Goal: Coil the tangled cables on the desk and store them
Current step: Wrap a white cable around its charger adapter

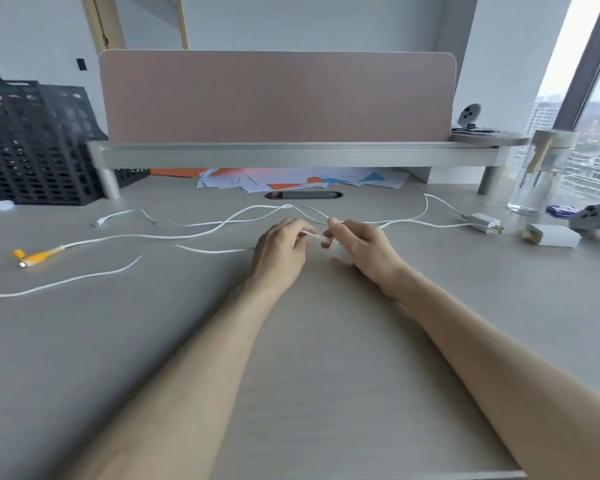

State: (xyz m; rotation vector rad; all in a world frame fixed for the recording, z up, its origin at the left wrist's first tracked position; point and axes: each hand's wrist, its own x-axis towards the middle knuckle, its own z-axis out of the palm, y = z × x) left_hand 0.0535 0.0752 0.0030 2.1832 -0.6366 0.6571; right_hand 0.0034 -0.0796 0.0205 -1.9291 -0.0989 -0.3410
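Both forearms reach in over the desk [309, 358], and the hands meet at its middle. The left hand [279, 252] pinches a cable end [309, 233] between thumb and fingertips. The right hand [364, 249] is curled round a small white block [340, 252], thumb raised on top. The 2 items touch or nearly touch. We cannot tell whether the end is seated in the block.

The cables [215, 251] lie uncoiled. White strands cross one another behind the hands and run out to both sides. 1 strand loops to the near left edge, and 1 ends in an orange connector [37, 257] at left. A charger [482, 223] and an adapter [553, 236] lie at right, the charger with a cable attached. Further back stand a black crate [32, 143] at left and a shelf [291, 154] across the rear.

We judge the task to be at an early step: freeing 1 cable end from its block, with no coil made and nothing stored. The next move calls for a straight pull apart. The block must be held firm, then the freed strand drawn clear of the crossings before winding.
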